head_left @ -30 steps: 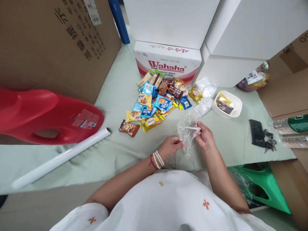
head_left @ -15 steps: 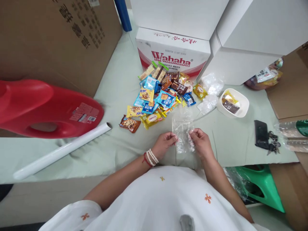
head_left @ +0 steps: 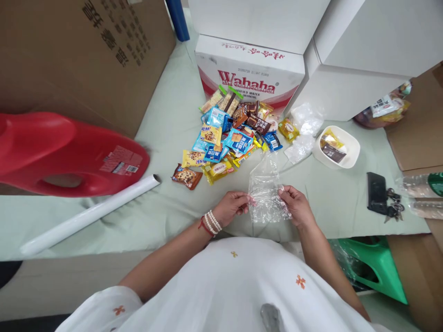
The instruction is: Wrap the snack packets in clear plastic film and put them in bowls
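Observation:
A clear plastic bag (head_left: 266, 193) is stretched between my two hands, close to the table's front edge. My left hand (head_left: 232, 207) pinches its left side, and my right hand (head_left: 294, 203) pinches the right side. Nothing shows inside the bag. Just beyond it lies a pile of wrapped snacks, among them a blue packet (head_left: 239, 141), a yellow packet (head_left: 219, 170) and a brown cookie packet (head_left: 187, 176) nearest to my left hand. More clear bags (head_left: 304, 122) lie crumpled right of the pile. A white bowl (head_left: 353, 143) holds a few wrapped snacks.
Behind the pile stands a Wahaha carton (head_left: 249, 69). On the left are a red jug (head_left: 79, 147), a white tube (head_left: 90, 216) and a large brown box (head_left: 76, 60). A black phone-like object (head_left: 376, 193) and keys (head_left: 394, 205) lie at the right. A green stool (head_left: 377, 263) stands below.
My hands have moved apart, the left one leftward and the right one rightward. The clear bag between them is now spread wider.

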Demonstrator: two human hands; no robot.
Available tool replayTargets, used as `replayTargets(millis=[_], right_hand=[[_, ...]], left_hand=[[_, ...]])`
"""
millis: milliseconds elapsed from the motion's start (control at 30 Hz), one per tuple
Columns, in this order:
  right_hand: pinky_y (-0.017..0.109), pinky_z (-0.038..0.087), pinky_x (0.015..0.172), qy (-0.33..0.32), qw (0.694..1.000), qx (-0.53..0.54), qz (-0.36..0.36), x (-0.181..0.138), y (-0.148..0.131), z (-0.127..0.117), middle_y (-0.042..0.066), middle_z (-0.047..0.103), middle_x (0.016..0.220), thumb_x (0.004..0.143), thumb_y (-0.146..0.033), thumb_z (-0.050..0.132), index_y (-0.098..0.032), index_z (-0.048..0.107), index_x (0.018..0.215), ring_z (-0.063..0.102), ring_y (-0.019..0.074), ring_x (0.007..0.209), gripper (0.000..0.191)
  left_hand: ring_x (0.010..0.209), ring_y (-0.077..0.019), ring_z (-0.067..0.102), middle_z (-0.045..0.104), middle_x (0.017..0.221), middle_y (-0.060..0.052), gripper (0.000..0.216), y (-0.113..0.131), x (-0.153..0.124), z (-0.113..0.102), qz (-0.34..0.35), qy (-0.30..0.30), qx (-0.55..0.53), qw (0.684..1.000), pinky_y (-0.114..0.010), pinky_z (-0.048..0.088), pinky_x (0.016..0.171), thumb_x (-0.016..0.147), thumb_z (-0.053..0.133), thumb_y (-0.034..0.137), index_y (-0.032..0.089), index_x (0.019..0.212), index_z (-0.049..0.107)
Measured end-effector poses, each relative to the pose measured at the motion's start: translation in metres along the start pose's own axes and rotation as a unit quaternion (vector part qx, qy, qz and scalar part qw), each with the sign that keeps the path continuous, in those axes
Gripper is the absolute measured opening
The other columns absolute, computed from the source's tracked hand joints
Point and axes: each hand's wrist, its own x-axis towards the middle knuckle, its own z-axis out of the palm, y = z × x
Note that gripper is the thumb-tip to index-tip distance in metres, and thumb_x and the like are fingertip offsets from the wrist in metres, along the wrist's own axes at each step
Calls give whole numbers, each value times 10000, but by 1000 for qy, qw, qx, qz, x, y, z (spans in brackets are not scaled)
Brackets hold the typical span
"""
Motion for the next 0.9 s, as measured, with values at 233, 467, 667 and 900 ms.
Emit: replayTargets(millis=[233, 467, 667, 900], right_hand=[[208, 405, 443, 2, 1000, 7, 23, -3, -1, -6, 12, 667, 762, 652, -629, 882, -189, 717, 925, 550, 110, 587, 543], [309, 524, 645, 84, 960, -202, -172, -42, 9, -20, 72, 687, 980, 872, -594, 716, -240, 717, 966, 601, 190, 812, 366], [320, 424, 614, 2, 922, -338, -188, -61, 25, -33, 30, 615, 733, 899, -457, 686, -244, 717, 801, 511, 177, 641, 236], [292, 391, 595, -2, 952, -291, -92, -54, 48, -28, 12, 607, 680, 822, -440, 712, -230, 710, 779, 500, 170, 628, 214]], left_hand=[[432, -67, 517, 773, 778, -79, 340, -1, 0, -6, -25, 50, 8, 998, -195, 226, 402, 707, 795, 456, 146, 801, 691], [437, -86, 548, 766, 766, -73, 310, 0, 4, -3, -33, 71, 19, 997, -205, 232, 409, 711, 767, 435, 153, 793, 664], [466, -109, 486, 745, 791, -45, 270, -7, 7, -2, 21, 111, 133, 985, -259, 356, 484, 794, 676, 434, 176, 873, 679], [1134, -309, 622, 633, 1356, -141, 263, -8, -15, 5, 284, 197, 414, 842, -434, 439, 1010, 849, 708, 263, 255, 1110, 731]])
